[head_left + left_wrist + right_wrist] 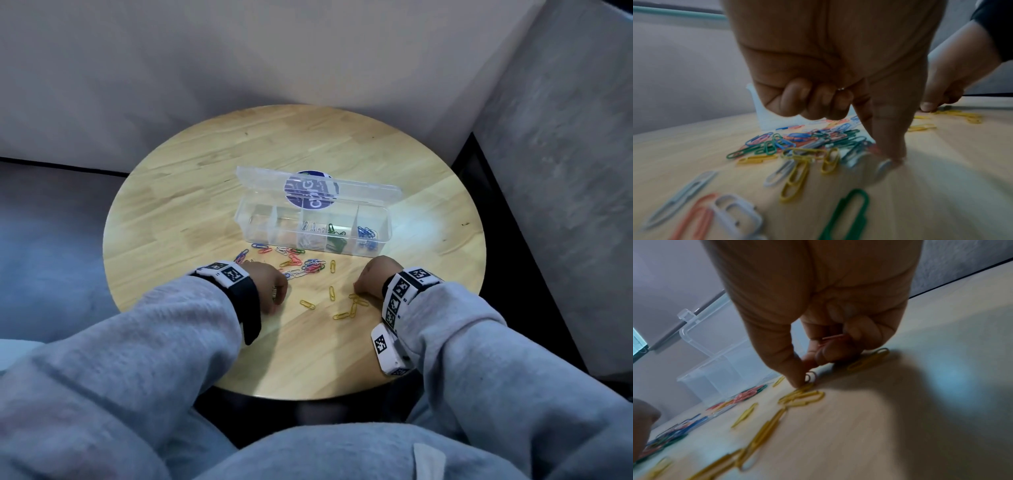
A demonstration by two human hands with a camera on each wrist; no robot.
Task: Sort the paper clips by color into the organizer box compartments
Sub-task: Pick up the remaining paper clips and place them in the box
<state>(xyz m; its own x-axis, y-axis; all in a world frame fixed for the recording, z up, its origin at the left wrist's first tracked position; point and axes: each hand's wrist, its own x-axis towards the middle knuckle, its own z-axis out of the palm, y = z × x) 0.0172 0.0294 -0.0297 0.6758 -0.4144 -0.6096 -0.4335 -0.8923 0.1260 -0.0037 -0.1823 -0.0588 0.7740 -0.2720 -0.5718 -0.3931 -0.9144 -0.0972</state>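
A clear organizer box (388,219) stands open mid-table; white, green and blue clips lie in its right compartments, while the left ones look bare. A mixed pile of paper clips (301,263) lies before it. My left hand (270,284) sits at the pile's near edge. In the left wrist view the left hand (890,155) has three fingers curled, and thumb and forefinger come down together on a white clip (882,165). My right hand (371,277) is among scattered yellow clips (346,310). Its curled fingers hold a red clip (831,338), and the thumb tip touches the table by a white clip (813,376).
The round wooden table (308,144) stands in a corner between pale walls. The box lid (318,186), with a round sticker, lies open behind the box. Grey-sleeved arms and my lap cover the near table edge.
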